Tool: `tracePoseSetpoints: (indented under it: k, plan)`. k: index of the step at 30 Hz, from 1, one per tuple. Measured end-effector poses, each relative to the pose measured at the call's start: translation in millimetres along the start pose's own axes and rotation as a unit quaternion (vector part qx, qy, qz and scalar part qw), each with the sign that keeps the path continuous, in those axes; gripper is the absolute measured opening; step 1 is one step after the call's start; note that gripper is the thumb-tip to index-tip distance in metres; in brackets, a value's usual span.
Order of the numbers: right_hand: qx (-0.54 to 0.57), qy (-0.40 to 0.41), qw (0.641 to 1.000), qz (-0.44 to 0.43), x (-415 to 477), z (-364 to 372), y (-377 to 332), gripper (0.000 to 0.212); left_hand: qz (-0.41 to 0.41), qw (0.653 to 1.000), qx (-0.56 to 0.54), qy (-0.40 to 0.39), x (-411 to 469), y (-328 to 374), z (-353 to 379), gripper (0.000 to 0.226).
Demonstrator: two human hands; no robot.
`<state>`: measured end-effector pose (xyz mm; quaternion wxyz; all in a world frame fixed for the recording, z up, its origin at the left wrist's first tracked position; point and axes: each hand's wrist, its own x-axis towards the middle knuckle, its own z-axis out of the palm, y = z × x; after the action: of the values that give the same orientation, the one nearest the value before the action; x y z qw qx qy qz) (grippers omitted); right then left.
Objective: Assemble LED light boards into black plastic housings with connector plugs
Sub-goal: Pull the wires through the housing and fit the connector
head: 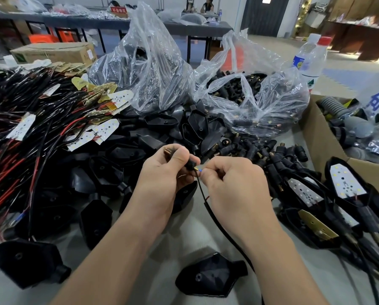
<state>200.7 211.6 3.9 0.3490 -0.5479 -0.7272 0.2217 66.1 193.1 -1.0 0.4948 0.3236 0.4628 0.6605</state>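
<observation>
— Where are the hands?
— Both hover just beyond the lone black housing (208, 275) lying on the surface (184, 234). The left hand (162, 170) has its grip curled round a connector plug (189, 165), with a brass thread poking out past the thumb.
— And the right?
— The right hand (230, 179), grip narrow, pinches the tip of a black cable (200, 188) at the plug's mouth. The cable trails back past the housing's right side.
— The boards?
— Wired LED boards (30, 119) are heaped far left of that housing. Clear bags (250, 91) of plugs sit well beyond it. Filled housings (347, 183) lie to its right, by a cardboard box (316, 137).
</observation>
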Motion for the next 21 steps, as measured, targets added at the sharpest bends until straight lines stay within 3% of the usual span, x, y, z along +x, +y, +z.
tracePoseSetpoints:
  k: [5, 13, 21]
  plan:
    - [-0.015, 0.017, 1.0, -0.002, -2.6, 2.1, -2.5, 0.025, 0.031, 0.999, 0.037, -0.001, 0.8, -1.1, -2.7, 0.023]
    - [-0.032, 0.023, 0.999, -0.019, -3.0, 7.1, -3.1, 0.025, 0.056, 0.995, 0.084, -0.018, -3.1, -4.1, -2.8, 0.024]
    - [0.09, -0.011, 0.996, 0.002, -1.4, 1.4, 1.6, 0.014, -0.024, 0.999, -0.011, -0.033, -0.6, 0.2, -3.7, 0.011]
